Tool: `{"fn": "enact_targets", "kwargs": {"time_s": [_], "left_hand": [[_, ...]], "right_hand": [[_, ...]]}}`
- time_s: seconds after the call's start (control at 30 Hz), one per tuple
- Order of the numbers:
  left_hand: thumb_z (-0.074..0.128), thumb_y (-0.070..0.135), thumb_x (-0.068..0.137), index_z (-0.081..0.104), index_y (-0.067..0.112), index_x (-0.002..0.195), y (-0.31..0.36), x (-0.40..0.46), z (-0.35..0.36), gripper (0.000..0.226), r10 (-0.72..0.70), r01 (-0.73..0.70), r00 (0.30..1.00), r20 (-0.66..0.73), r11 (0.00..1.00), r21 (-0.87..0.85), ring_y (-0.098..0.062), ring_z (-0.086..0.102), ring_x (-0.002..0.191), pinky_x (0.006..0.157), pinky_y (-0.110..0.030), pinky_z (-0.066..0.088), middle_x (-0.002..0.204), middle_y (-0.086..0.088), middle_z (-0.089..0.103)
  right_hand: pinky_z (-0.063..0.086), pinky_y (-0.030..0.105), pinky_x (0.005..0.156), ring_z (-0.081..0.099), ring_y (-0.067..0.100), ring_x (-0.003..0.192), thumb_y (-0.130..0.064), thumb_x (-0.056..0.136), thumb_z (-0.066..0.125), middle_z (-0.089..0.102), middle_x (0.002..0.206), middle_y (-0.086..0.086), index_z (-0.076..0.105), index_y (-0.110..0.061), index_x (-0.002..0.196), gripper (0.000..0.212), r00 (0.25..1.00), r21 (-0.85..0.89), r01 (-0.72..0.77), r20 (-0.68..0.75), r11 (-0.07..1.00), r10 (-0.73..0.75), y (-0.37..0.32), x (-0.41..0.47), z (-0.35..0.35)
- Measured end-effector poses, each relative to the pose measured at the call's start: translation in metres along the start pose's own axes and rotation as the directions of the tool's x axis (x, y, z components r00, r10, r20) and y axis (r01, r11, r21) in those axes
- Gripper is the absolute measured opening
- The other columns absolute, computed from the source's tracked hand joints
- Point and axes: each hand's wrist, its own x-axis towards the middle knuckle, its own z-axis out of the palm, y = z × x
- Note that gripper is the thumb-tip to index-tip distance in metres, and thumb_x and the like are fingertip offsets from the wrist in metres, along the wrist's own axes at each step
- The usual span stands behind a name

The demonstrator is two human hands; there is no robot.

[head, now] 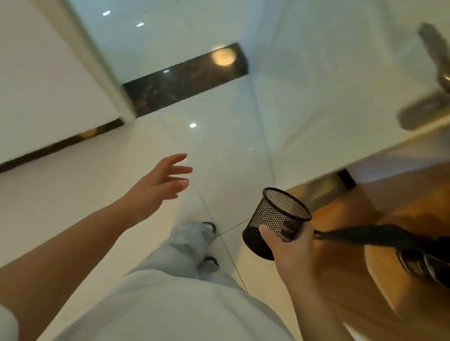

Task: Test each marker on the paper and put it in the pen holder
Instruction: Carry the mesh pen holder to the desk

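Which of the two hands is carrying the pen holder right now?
The right hand grips the black mesh pen holder around its lower wall. The left hand holds nothing, its fingers spread open above the white floor.

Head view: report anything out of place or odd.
The black mesh pen holder is carried tilted in the right hand above the floor and looks empty. No markers or paper show. The left hand reaches forward holding nothing. Motion blur smears the door handle.
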Motion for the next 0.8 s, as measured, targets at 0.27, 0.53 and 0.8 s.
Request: {"fn": "enact_targets", "kwargs": {"time_s": [0.27, 0.53, 0.8], "left_hand": [[0.053, 0.017, 0.091, 0.039, 0.034, 0.125, -0.119, -0.169, -0.06, 0.041, -0.317, 0.056, 0.798, -0.512, 0.886, -0.461, -0.017, 0.054, 0.114, 0.091, -0.036, 0.046, 0.128, 0.001, 0.053], [0.064, 0.035, 0.071, 0.045, 0.036, 0.122, -0.237, -0.362, -0.084, 0.055, -0.582, -0.25, 0.437, -0.686, 0.654, -0.714, -0.018, 0.055, 0.113, 0.088, -0.035, 0.045, 0.122, 0.003, 0.057], [0.059, 0.016, 0.087, 0.039, 0.024, 0.131, -0.352, -0.527, -0.134, 0.05, -0.716, -0.429, 0.238, -0.657, 0.529, -0.732, -0.027, 0.051, 0.117, 0.096, -0.045, 0.04, 0.128, -0.009, 0.052]], "right_hand": [[0.043, 0.031, 0.079, 0.055, 0.021, 0.1, -0.031, 0.067, 0.08, 0.056, 0.117, 0.005, 0.04, -0.013, 0.124, 0.073, 0.895, -0.369, 0.176, 0.446, 0.913, 0.007, -0.022, -0.009, 0.101], [0.047, 0.034, 0.084, 0.058, 0.022, 0.1, -0.029, 0.067, 0.081, 0.059, 0.114, 0.006, 0.041, -0.007, 0.125, 0.073, 0.711, -0.461, 0.395, 0.701, 0.794, 0.053, -0.028, -0.119, 0.275], [0.047, 0.043, 0.094, 0.059, 0.025, 0.104, -0.028, 0.066, 0.081, 0.061, 0.117, 0.009, 0.044, -0.008, 0.125, 0.072, 0.551, -0.466, 0.554, 0.827, 0.69, 0.117, 0.002, -0.303, 0.451]]}}
